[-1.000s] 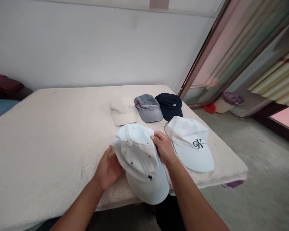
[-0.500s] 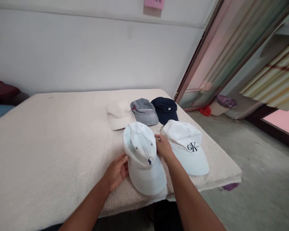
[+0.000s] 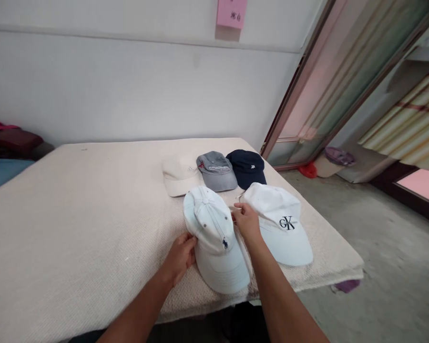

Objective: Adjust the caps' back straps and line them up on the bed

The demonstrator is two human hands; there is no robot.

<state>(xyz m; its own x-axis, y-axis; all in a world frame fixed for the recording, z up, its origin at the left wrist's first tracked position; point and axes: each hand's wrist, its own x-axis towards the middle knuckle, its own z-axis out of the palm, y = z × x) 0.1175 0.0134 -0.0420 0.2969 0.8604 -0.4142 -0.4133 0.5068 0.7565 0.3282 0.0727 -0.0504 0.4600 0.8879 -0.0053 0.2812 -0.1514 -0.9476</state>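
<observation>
A pale blue baseball cap with a small dark rider emblem lies near the front edge of the table, its brim toward me. My left hand pinches the cap's lower left rim between thumb and fingers. On the other side, my right hand has its fingers curled at the cap's right rim; the fingertips are partly hidden. Just right of that hand rests a white cap with black letters. Farther back sit a cream cap, a grey cap and a navy cap in a row.
A cream textured cloth covers the table. Behind it stands a white wall with a pink note. A sliding door and a waste bin are at the right. Dark red and blue items lie at the far left.
The pale blue cap has turned slightly, its brim swinging a little to the right. My left hand has closed more firmly on its rim. The whole view has shifted slightly.
</observation>
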